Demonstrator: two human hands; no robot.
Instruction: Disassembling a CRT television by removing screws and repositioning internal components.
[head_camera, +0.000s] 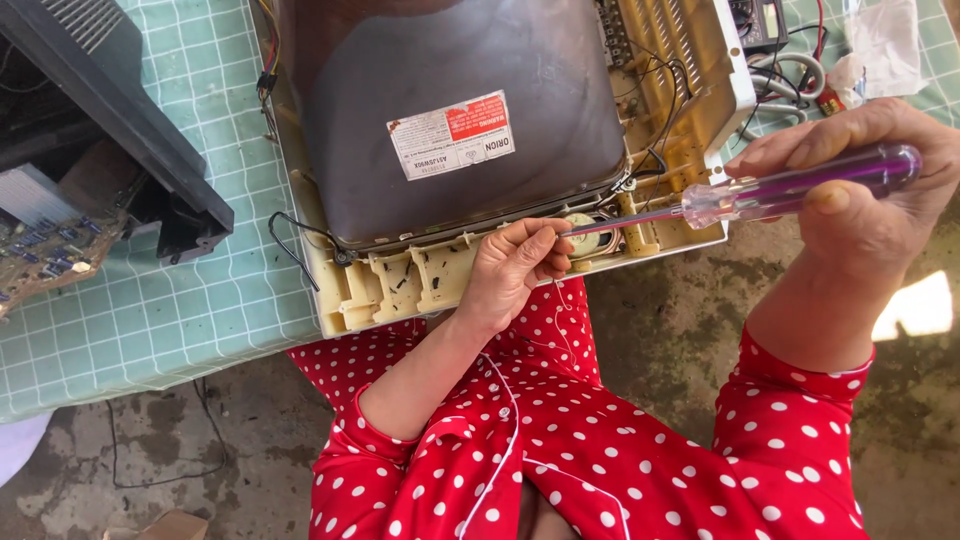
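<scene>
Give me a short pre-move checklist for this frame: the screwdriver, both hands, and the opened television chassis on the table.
1. Right hand closed round the clear purple plastic screwdriver handle: ok.
2. Left hand steadying the thin metal shaft near its tip: ok.
3. Tip seated on a screw: cannot tell, fingers hide it.
4. Cream plastic television chassis resting on the green checked tablecloth: ok, though its near edge overhangs.
5. Loose black wire lying away from the tip: ok.
</scene>
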